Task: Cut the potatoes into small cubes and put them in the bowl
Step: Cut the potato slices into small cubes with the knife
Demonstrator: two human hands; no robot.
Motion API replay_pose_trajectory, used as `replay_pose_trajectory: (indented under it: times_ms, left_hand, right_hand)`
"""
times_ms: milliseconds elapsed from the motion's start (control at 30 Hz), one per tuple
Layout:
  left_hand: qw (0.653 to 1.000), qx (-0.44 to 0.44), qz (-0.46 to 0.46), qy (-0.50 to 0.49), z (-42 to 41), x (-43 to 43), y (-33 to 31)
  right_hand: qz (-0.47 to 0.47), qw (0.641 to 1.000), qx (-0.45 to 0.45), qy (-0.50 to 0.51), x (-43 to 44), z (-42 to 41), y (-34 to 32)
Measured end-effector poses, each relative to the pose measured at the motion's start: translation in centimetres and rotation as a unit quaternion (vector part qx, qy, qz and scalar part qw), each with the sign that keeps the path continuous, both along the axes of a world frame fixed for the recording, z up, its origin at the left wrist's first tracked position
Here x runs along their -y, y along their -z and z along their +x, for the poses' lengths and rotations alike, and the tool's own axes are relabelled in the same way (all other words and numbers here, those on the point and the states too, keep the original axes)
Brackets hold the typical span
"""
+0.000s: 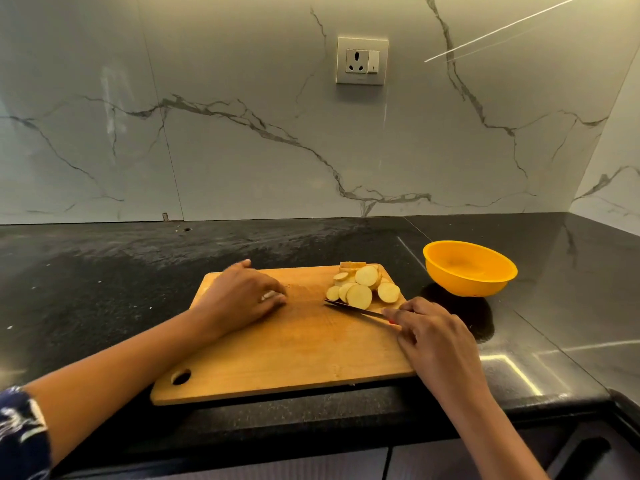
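A marble-veined backsplash [242,150] with a wall socket [362,60] fills the upper half of the frame. Below it runs a glossy black countertop [104,278]. A wooden cutting board [294,348] lies at centre, its near edge close to the counter's front lip.

The potato slices [360,289] are heaped at the board's upper right corner as rounds that overlap and lean on one another. None is cubed yet. The orange bowl [467,285] stands on the counter just right of the board, apart from it, and nothing shows inside it.

The right hand [433,337], at the board's right edge, is wrapped around the handle of a knife [353,308]. The blade lies low and points left, with its tip just below the nearest rounds. The left hand [239,296] rests on the board left of centre, well apart from the pile. Its fingers are curled under, and I cannot tell whether they hold a small pale piece or nothing. A patterned sleeve [20,434] shows at the lower left.

The main risk, as I judge it, is the loose heap:
- Pressing the blade into leaning rounds with no steadying hand could make them skid, giving ragged pieces or sending some off the board's far corner.
- Once the left hand moves in to hold them, its fingertips will be close to the edge on small, slippery slices.
- The board may shift on the polished stone under pressure.
- Cubes could drop into the gap between board and bowl during transfer.
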State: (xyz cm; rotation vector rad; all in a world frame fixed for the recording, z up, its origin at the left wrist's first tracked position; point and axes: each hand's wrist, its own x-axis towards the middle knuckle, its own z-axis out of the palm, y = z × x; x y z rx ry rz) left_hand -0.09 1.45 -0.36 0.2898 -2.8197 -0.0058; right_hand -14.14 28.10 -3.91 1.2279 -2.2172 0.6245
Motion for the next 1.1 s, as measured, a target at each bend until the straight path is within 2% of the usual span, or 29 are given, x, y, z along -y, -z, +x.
replay_pose_trajectory:
  times_ms: [167, 267, 300, 400, 500, 633, 767, 900, 967, 1000, 1033, 1100]
  left_hand:
    - [0.991, -0.123, 0.043, -0.04, 1.5, 2.0, -0.1]
    - [0.984, -0.177, 0.006, 0.017, 2.0, 2.0, 0.0]
    - [0.985, -0.167, 0.002, 0.051, 2.2, 1.7, 0.1]
    - [0.99, -0.063, -0.04, 0.121, 2.0, 1.1, 1.0]
    - [0.993, -0.023, -0.054, 0.102, 1.1, 2.1, 0.9]
    - [0.991, -0.057, -0.103, 0.058, 0.4, 4.5, 0.4]
    - [0.994, -0.099, -0.052, 0.02, 0.9, 5.7, -0.2]
    - [0.978, -0.208, -0.021, -0.001, 1.5, 6.9, -1.1]
    - [0.983, -0.183, 0.022, 0.017, 1.2, 6.4, -1.8]
    - [0.99, -0.134, 0.041, 0.018, 0.8, 6.0, -2.0]
    - [0.997, -0.069, 0.03, 0.005, 0.2, 5.6, -2.0]
    - [0.997, 0.04, -0.048, -0.036, -1.0, 4.7, -1.8]
  right_hand:
    - [-0.006, 1.0, 0.011, 0.009, 0.1, 0.2, -0.1]
    - [-0.008, 1.0, 0.018, 0.015, 0.1, 0.3, -0.2]
    - [-0.008, 1.0, 0.02, 0.017, 0.1, 0.3, -0.2]
    - [-0.007, 0.999, 0.028, 0.016, 0.2, 0.3, -0.3]
    - [-0.011, 0.999, 0.045, 0.016, 0.4, 0.4, -0.5]
    - [-0.038, 0.996, 0.074, 0.017, 0.8, 0.7, -0.6]
    - [-0.064, 0.993, 0.098, 0.01, 1.1, 0.7, -0.9]
    - [-0.084, 0.989, 0.121, 0.009, 2.0, 0.6, -1.7]
    - [-0.089, 0.988, 0.124, 0.005, 3.0, 0.6, -2.4]
    - [-0.09, 0.988, 0.126, 0.001, 3.7, 0.6, -2.7]
    - [-0.092, 0.987, 0.129, -0.005, 4.4, 0.5, -3.0]
    - [-0.098, 0.985, 0.139, -0.017, 5.8, 0.6, -3.5]
